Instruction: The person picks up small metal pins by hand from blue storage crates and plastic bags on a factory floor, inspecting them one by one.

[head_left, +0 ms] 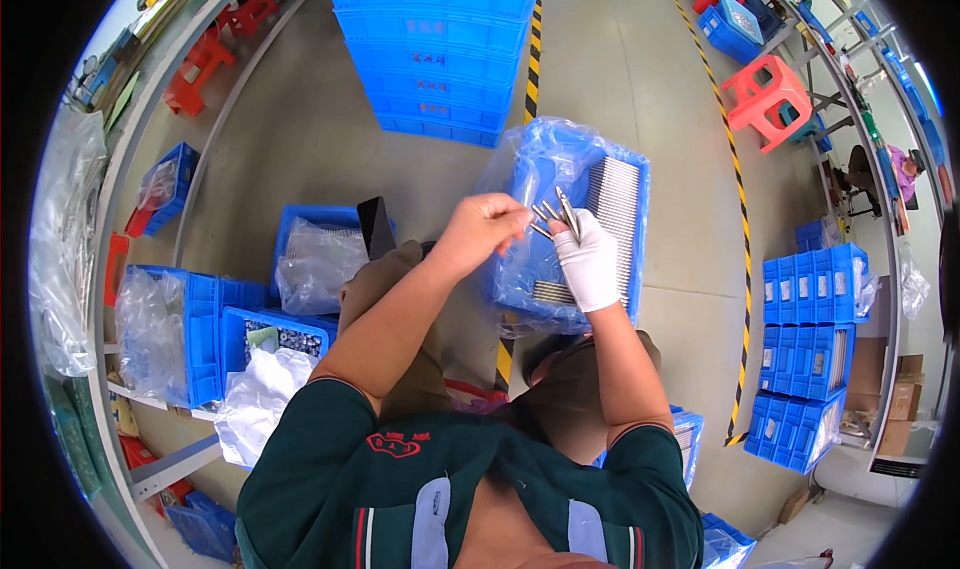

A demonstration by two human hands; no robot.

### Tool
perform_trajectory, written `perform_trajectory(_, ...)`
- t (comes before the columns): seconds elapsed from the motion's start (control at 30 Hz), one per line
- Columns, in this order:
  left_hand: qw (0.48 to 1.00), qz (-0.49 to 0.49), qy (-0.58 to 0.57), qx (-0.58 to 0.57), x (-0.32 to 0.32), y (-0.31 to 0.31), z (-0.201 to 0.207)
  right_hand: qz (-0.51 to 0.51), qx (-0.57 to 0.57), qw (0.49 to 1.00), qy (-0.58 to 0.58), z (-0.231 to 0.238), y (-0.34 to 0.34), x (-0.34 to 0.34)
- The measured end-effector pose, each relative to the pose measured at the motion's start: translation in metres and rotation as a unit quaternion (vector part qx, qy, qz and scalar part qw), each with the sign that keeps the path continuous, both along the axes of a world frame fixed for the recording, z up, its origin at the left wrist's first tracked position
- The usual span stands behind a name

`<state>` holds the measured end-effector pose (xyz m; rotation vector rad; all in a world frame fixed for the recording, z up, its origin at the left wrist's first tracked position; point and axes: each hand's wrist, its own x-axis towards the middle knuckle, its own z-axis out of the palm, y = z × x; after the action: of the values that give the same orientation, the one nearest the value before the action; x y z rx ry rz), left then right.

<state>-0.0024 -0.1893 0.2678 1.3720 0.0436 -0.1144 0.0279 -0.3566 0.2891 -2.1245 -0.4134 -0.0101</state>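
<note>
Here both hands [535,239] hold metal pins [556,214] over plastic-lined blue crate [630,184].

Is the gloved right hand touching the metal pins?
Touching. The head view shows the gloved right hand gripping the metal pins, which fan out from its fingertips above the blue crate.

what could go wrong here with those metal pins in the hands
The gloved right hand grips several metal pins fanned out loosely while the bare left hand pinches them; one may slip and fall to the floor rather than into the blue crate. The plastic liner might snag the pins.
</note>
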Motion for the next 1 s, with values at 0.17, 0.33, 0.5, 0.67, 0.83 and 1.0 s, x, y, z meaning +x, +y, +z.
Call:
perform_trajectory(0.17,0.997,0.048,0.019,-0.051,0.004,0.006,0.005,0.010,0.000,1.000,0.018,0.004,-0.003,-0.001)
perform_trajectory(0.33,0.999,0.014,0.026,-0.035,0.002,0.007,0.005,0.034,-0.023,0.999,0.009,0.009,-0.002,-0.005)
perform_trajectory(0.5,1.000,-0.005,0.009,0.002,0.001,0.009,0.007,0.043,-0.061,0.997,-0.032,0.009,-0.003,-0.006)
perform_trajectory(0.67,1.000,-0.010,0.009,0.016,-0.002,0.005,0.009,0.036,-0.056,0.997,-0.024,0.007,-0.002,-0.008)
perform_trajectory(0.83,0.998,0.055,0.005,0.015,0.001,0.010,0.006,0.051,-0.044,0.998,0.008,0.008,-0.002,-0.004)
perform_trajectory(1.0,0.999,0.028,0.037,-0.021,0.001,0.008,0.004,0.070,-0.070,0.994,0.045,0.010,-0.001,-0.007)
